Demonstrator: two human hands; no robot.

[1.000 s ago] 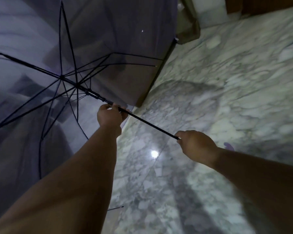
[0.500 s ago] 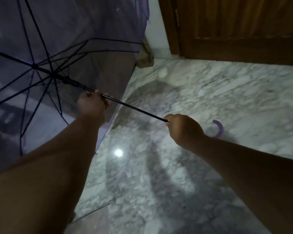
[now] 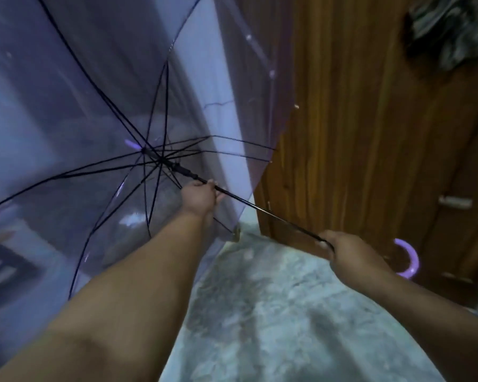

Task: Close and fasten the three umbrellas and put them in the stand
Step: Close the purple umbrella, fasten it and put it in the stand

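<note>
From the head camera, the transparent purple-tinted umbrella (image 3: 100, 111) is wide open and fills the left and far part of the scene, its dark ribs fanning out from a hub at left of centre. Its thin black shaft (image 3: 262, 212) runs down and to the right from that hub.

The left hand (image 3: 200, 197) is curled round the shaft just below the runner, fingers wrapped over the rod. The right hand (image 3: 348, 257) grips the near end of the shaft where the handle starts, fingers closed tight around it. The curved purple handle (image 3: 410, 257) hooks out from behind that hand on the right.

Only 1 umbrella shows here. A brown wooden door (image 3: 370, 133) stands on the far right behind the canopy's edge, with a metal latch (image 3: 454, 202) on it. Pale marble floor (image 3: 273, 312) lies near, between the 2 forearms.
</note>
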